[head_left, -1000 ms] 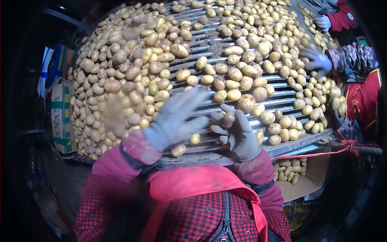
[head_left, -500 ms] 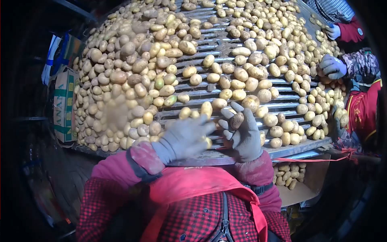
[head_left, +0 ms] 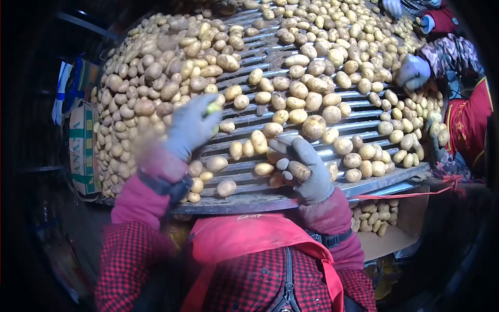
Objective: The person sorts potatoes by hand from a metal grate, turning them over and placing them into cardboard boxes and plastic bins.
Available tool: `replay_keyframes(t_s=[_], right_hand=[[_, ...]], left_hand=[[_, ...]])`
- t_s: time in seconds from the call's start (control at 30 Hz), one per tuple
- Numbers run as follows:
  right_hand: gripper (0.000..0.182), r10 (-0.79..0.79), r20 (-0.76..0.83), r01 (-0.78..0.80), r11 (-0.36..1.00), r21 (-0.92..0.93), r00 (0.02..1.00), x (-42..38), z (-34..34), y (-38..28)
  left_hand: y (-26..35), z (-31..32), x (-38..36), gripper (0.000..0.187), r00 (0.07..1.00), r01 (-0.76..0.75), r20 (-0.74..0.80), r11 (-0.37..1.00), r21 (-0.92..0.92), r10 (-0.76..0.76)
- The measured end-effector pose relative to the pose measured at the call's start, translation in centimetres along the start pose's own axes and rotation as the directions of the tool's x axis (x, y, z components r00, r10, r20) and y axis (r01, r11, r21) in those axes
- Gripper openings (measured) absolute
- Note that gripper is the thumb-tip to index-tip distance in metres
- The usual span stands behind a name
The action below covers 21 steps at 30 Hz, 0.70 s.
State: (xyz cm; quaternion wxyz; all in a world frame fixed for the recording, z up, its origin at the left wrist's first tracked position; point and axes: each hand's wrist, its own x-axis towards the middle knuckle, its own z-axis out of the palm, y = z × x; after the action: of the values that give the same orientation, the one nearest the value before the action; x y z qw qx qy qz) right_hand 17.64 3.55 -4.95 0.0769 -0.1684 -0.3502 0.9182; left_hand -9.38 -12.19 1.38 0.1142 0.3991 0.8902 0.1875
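Grey gloves on both hands, and still a mountain of potatoes to get through by the look of it. Starting at the far left: cardboard boxes point(head_left: 82, 151) sit past the edge of the tabletop point(head_left: 260, 200), so no room to swing out that way. Next comes the big heap of potatoes point(head_left: 145, 99), piled thick right to the left rim. My left hand point(head_left: 191, 127) is blurred over its edge, fingers curled on what looks like a small greenish potato point(head_left: 213, 108), though I can't be sure of the grip. The middle strip of metal rollers point(head_left: 249, 174) is thinly covered, bare bars showing, so that's the open room for moving. My right hand point(head_left: 304, 169) is near the front edge, closed around a brownish potato point(head_left: 300, 170), other potatoes touching the glove. Below the front lip, a box point(head_left: 387, 236) holds a shallow layer of potatoes, so I'd say sorting is far from done. On the right, co-workers' gloved hands point(head_left: 413, 72) crowd that side.
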Motion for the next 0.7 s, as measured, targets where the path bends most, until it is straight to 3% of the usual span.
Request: replay_keyframes(t_s=[0.03,0.07,0.1,0.17,0.2,0.23,0.27,0.33,0.37,0.43,0.47,0.5,0.53,0.57,0.63,0.7], right_hand=[[0.055,-0.001,0.012,0.001,0.999,-0.032,1.000,0.1,0.6,-0.6],[0.059,0.104,0.049,-0.106,0.994,0.034,0.993,0.3,0.7,-1.4],[0.059,0.104,0.053,-0.106,0.994,0.026,0.993,0.5,0.8,-1.2],[0.060,0.062,0.012,-0.062,0.998,0.025,0.998,0.4,0.7,-0.5],[0.061,0.071,0.069,-0.075,0.995,0.068,0.995,0.3,0.7,-1.1],[0.061,0.069,0.065,-0.073,0.995,0.066,0.995,0.1,0.7,-0.9],[0.059,0.020,0.065,-0.018,1.000,-0.018,0.998,0.1,0.6,-0.6],[0.054,-0.066,0.099,0.080,0.985,-0.152,0.993,0.3,-0.3,0.1],[0.054,-0.069,0.099,0.084,0.985,-0.152,0.993,0.5,-0.7,0.5],[0.053,0.039,-0.056,-0.027,0.981,0.190,0.998,0.8,-1.2,1.1],[0.053,0.030,-0.062,-0.018,0.982,0.188,0.998,1.0,-1.3,1.1],[0.055,0.016,-0.055,0.002,0.950,0.312,0.998,0.9,-1.5,1.1],[0.058,0.000,-0.045,0.020,0.902,0.431,0.999,1.0,-1.5,1.0],[0.058,0.003,-0.040,0.014,0.903,0.430,0.999,1.1,-1.1,0.6],[0.063,0.054,-0.115,0.023,0.816,0.577,0.992,1.1,0.0,-0.2],[0.064,-0.016,-0.038,0.036,0.781,0.623,0.999,1.5,-1.7,1.3]], left_hand=[[1.7,0.8,-1.0,0.046,0.998,-0.050,0.027,0.980,-0.193,0.056],[4.5,1.4,-2.3,0.048,0.990,-0.053,0.091,0.891,-0.450,0.105],[5.1,1.8,-2.3,0.047,0.910,-0.341,0.089,0.855,-0.391,0.404],[6.4,1.5,-3.0,0.047,0.914,-0.266,0.198,0.891,-0.369,0.355],[5.3,2.0,-1.9,0.046,0.930,-0.318,0.079,0.893,-0.317,0.359],[4.0,1.5,-0.9,0.045,0.965,-0.247,0.036,0.945,-0.214,0.260],[3.0,0.9,0.3,0.051,0.973,-0.229,-0.019,0.972,0.060,0.230],[-1.6,2.3,2.8,0.064,0.996,-0.052,0.092,0.914,0.402,0.016],[-3.4,3.5,3.7,0.064,0.996,-0.054,0.091,0.914,0.403,0.019],[-5.3,5.3,5.1,0.060,0.997,-0.058,0.078,0.904,0.424,0.027],[-5.4,5.8,5.6,0.054,0.999,-0.046,0.037,0.930,0.365,0.035],[-4.0,5.7,5.1,0.054,0.999,-0.047,0.040,0.932,0.359,0.035],[-1.7,5.2,4.2,0.054,0.997,-0.082,0.027,0.973,0.216,0.078],[0.3,4.9,3.2,0.054,0.994,-0.113,0.005,0.991,0.073,0.113],[3.8,5.8,0.1,0.058,0.959,-0.281,-0.065,0.951,-0.130,0.275],[7.0,6.6,-2.2,0.062,0.905,-0.424,-0.048,0.882,-0.205,0.424]])
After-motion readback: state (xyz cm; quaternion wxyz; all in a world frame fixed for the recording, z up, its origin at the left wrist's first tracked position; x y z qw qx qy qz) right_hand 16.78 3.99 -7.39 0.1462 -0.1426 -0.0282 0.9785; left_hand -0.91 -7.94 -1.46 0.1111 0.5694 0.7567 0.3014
